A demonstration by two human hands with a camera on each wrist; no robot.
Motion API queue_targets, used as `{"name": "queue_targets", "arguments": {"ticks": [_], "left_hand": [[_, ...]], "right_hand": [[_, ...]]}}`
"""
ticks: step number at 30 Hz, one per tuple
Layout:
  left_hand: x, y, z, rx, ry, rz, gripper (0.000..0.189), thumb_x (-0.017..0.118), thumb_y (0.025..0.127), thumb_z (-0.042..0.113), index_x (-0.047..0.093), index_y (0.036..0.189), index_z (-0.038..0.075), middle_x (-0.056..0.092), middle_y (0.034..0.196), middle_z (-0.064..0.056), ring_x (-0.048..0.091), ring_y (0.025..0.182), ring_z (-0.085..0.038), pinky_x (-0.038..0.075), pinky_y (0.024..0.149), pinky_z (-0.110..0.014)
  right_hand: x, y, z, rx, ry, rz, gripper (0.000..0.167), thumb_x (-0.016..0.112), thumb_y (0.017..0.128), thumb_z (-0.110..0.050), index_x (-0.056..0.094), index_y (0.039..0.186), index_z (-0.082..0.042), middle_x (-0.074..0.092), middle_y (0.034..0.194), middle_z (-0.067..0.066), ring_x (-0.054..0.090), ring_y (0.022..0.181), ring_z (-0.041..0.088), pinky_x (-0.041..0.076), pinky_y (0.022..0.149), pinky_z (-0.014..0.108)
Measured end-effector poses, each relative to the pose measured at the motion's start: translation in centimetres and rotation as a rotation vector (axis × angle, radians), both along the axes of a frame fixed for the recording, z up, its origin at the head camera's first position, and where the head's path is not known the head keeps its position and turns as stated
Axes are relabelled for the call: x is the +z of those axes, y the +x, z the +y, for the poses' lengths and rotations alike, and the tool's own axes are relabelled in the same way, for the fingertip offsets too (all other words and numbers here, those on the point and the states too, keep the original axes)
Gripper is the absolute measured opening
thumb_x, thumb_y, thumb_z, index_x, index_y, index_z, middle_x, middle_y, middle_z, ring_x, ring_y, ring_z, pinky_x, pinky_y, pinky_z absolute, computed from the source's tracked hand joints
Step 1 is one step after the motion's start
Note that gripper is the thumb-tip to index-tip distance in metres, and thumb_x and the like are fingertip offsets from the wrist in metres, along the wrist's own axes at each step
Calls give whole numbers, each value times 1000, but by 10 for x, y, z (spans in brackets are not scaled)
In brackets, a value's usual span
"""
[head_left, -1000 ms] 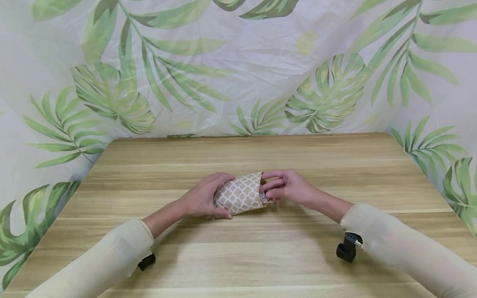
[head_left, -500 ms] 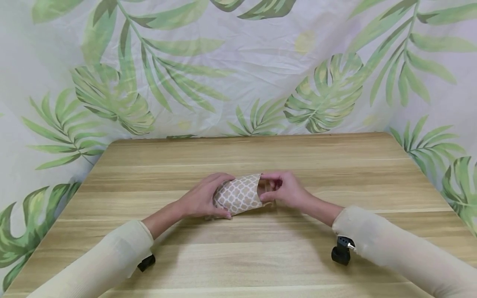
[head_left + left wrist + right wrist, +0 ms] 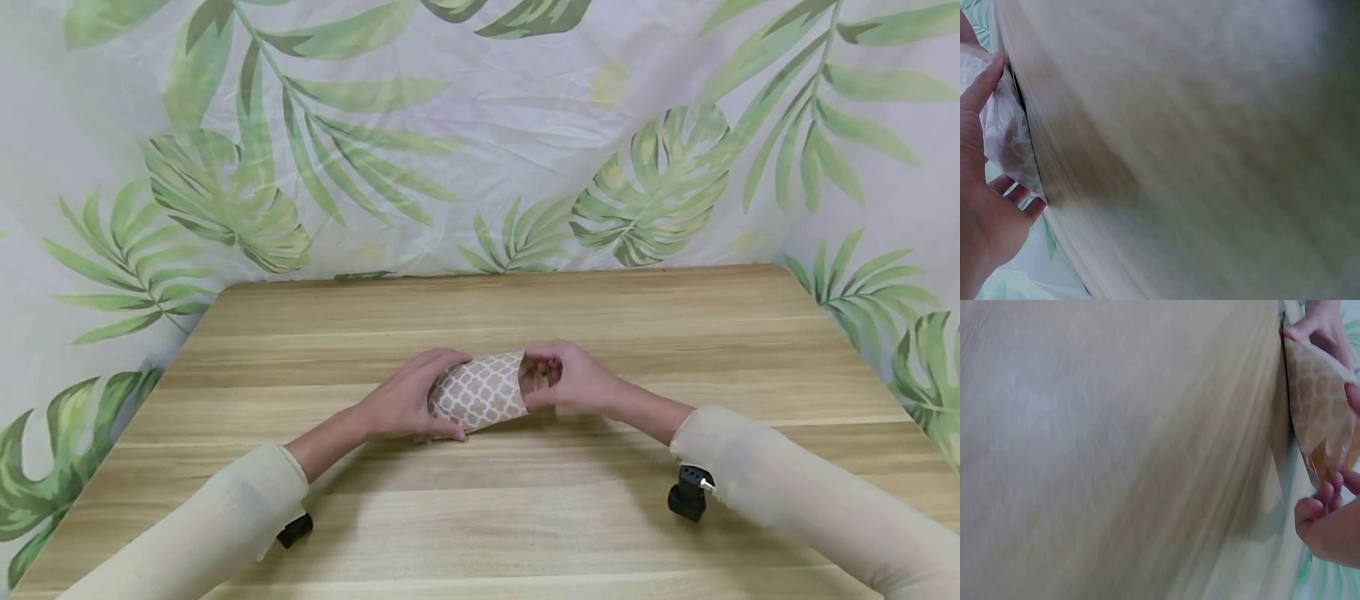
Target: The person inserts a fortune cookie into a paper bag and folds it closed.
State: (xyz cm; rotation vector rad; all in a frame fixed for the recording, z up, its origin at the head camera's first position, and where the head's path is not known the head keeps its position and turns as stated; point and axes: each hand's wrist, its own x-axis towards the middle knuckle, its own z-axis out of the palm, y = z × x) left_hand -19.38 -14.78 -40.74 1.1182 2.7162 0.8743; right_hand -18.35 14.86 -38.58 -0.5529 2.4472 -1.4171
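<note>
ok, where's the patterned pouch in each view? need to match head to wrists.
Head: patterned pouch just below centre, opening toward the right.
Left wrist: at the left edge, mostly upper half, partly out of frame.
Right wrist: at the right edge, mostly upper half.
Shared landmark: the left hand, holding the pouch; left of it in head, at the left edge in left wrist, top right in right wrist.

The wood-grain table point(image 3: 480, 525) has rounded far corners; roughly midway between its left and right edges is a tan-and-white patterned bag point(image 3: 483, 390), though whether it touches the surface is unclear.
</note>
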Motion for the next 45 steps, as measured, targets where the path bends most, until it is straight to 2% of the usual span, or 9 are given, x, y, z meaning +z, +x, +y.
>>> {"name": "queue_targets", "arguments": {"ticks": [6, 14, 17, 20, 23, 26, 29, 36, 45], "left_hand": [[1, -1, 0, -4, -2, 3, 104, 97, 67, 46, 49, 150, 8, 52, 150, -13, 48, 140, -33, 39, 116, -54], [0, -1, 0, -7, -5, 13, 103, 97, 65, 46, 50, 149, 9, 53, 150, -13, 48, 139, -32, 39, 117, -53], [0, -1, 0, -4, -6, 14, 103, 97, 65, 46, 50, 149, 9, 54, 149, -13, 49, 139, -32, 40, 116, -53], [-1, 0, 0, 2, -6, 13, 103, 97, 65, 47, 50, 149, 9, 54, 148, -13, 49, 138, -32, 41, 115, -53], [-1, 1, 1, 9, -4, 7, 104, 97, 65, 47, 49, 150, 10, 54, 149, -12, 49, 138, -32, 41, 115, -53], [-1, 1, 1, 18, -3, -1, 105, 97, 66, 47, 48, 151, 11, 53, 149, -11, 49, 138, -32, 41, 115, -53], [-1, 1, 1, 24, -3, -7, 105, 97, 66, 47, 48, 151, 11, 53, 149, -12, 48, 138, -32, 41, 115, -54], [-1, 0, 1, 19, 0, -1, 105, 97, 66, 47, 48, 151, 11, 53, 148, -10, 49, 137, -31, 42, 114, -53], [0, 0, 2, 23, -4, -2, 105, 97, 66, 49, 48, 151, 12, 54, 148, -9, 50, 136, -30, 42, 114, -53]], "right_hand": [[2, -2, 4, 79, 116, 90, 63, 89, 72, -24, 69, 124, 5, 64, 111, 13, 56, 101, 24, 49, 90, 34], [6, 1, -2, 102, 139, 113, 30, 81, 72, -21, 71, 96, -6, 66, 93, 6, 58, 90, 23, 49, 82, 31], [7, 2, -5, 108, 117, 96, 33, 78, 73, -14, 69, 102, -2, 69, 93, 8, 61, 87, 23, 50, 79, 28], [8, 4, -7, 101, 97, 88, 55, 79, 74, -8, 62, 123, 7, 71, 96, 9, 65, 87, 21, 52, 80, 28], [7, 6, -7, 72, 67, 73, 78, 80, 74, -3, 46, 143, 13, 73, 98, 7, 67, 91, 21, 53, 89, 34], [4, 8, -6, 46, 50, 82, 83, 80, 75, -1, 42, 148, 11, 76, 97, 4, 69, 95, 21, 49, 101, 40], [1, 9, -4, 38, 24, 107, 82, 80, 76, 1, 41, 148, 7, 77, 97, 3, 69, 95, 20, 46, 103, 41], [1, 11, -4, 12, -48, 98, 64, 76, 77, 8, 48, 134, -2, 78, 96, 6, 65, 87, 21, 49, 78, 26], [3, 14, -7, -67, -67, 26, 41, 71, 80, 9, 56, 117, -1, 77, 89, 9, 68, 86, 16, 51, 75, 21]]}}
